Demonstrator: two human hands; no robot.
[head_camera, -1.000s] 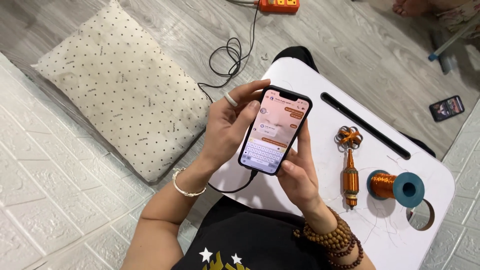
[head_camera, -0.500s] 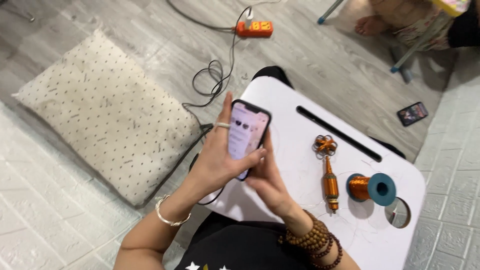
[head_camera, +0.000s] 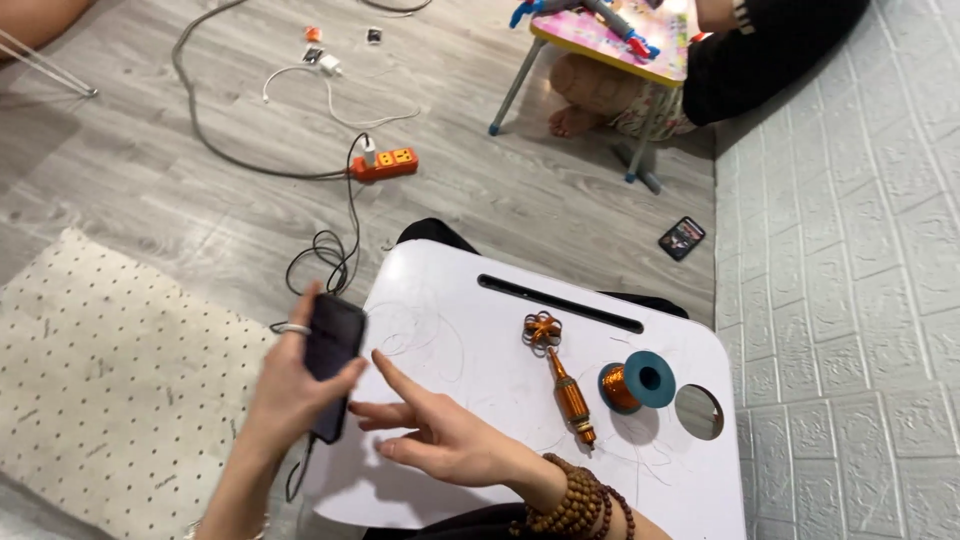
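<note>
Left hand (head_camera: 290, 385) clamped on dark slim phone (head_camera: 331, 362) at white worktop's (head_camera: 480, 330) left edge; right hand (head_camera: 440, 435) spread empty, just beside phone.

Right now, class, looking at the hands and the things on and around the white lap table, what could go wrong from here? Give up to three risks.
1. The left hand holds the dark smartphone off the white lap table's edge, over the floor; it might slip and drop.
2. The black charging cable trails to the orange power strip; a tug could snag it.
3. The teal spool of copper wire lies on its side and could roll.
</note>
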